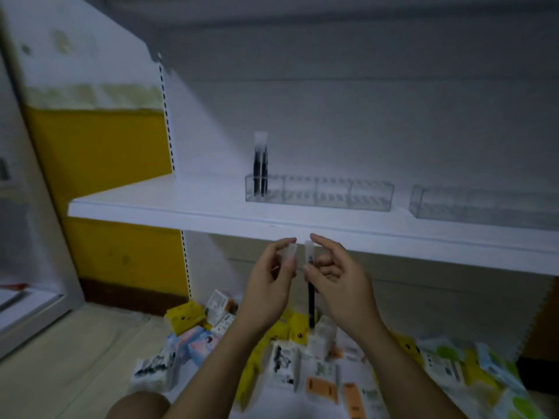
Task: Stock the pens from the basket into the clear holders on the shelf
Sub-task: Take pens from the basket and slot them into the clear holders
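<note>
Holding a black pen [311,300] upright, the right hand [341,282] pinches the upper barrel between the thumb and curled middle fingers. The index finger arches over the pen's clear top, and the dark lower barrel hangs below the thumb. Just to the left, close but apart, the left hand [269,282] pinches a short clear piece [291,252] between thumb and fingertips; it is too blurred to tell whether this is a cap or the top of another pen. Both hands sit just under the front edge of the white shelf [169,204]. On the shelf stands a clear holder [348,195] divided into compartments, with two black pens [260,167] upright in the leftmost one. A second clear holder [484,204] stands well apart to its right. Below the hands, small stationery boxes [284,358] in yellow, white, orange and pale blue lie scattered on the floor. A yellow panel [99,143] shows behind the shelf's left upright.
</note>
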{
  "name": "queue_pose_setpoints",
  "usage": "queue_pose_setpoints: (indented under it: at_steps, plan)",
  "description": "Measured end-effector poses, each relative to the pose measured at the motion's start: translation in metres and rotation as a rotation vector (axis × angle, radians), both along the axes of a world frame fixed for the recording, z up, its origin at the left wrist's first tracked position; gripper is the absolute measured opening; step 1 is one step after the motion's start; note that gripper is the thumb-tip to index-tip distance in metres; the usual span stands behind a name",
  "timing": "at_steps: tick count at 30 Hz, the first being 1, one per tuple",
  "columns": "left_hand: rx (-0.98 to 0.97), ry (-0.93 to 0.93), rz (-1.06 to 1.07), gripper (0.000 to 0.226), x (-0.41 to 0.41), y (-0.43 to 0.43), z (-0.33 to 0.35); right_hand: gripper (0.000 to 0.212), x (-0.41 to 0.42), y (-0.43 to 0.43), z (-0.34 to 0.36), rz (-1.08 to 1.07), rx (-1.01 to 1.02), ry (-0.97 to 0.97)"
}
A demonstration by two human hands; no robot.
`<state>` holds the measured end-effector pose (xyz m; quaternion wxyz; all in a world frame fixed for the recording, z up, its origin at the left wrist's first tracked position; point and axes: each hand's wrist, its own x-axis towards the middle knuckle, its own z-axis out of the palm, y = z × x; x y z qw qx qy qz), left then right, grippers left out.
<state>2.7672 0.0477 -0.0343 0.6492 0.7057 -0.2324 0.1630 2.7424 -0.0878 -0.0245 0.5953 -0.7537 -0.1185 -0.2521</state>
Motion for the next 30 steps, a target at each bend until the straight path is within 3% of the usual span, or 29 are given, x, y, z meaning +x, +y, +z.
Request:
queue_pose_setpoints:
  at_steps: [3,11,22,30]
  plan:
    - [-0.084,-0.031,-0.003,0.024,0.002,0.006,0.032,0.054,0.004,0.007,0.031,0.016,0.002,-0.086]
    - [-0.154,-0.072,-0.037,0.018,0.023,0.031,0.110,0.039,0.034,0.023,0.107,0.015,-0.130,-0.202]
    - [-0.273,-0.107,0.028,0.015,0.098,0.030,0.204,0.035,0.105,0.013,0.164,0.003,-0.084,-0.244]
    - [0.081,-0.294,0.152,0.031,0.139,0.019,0.233,0.034,0.148,-0.004,0.185,-0.039,-0.063,-0.264]
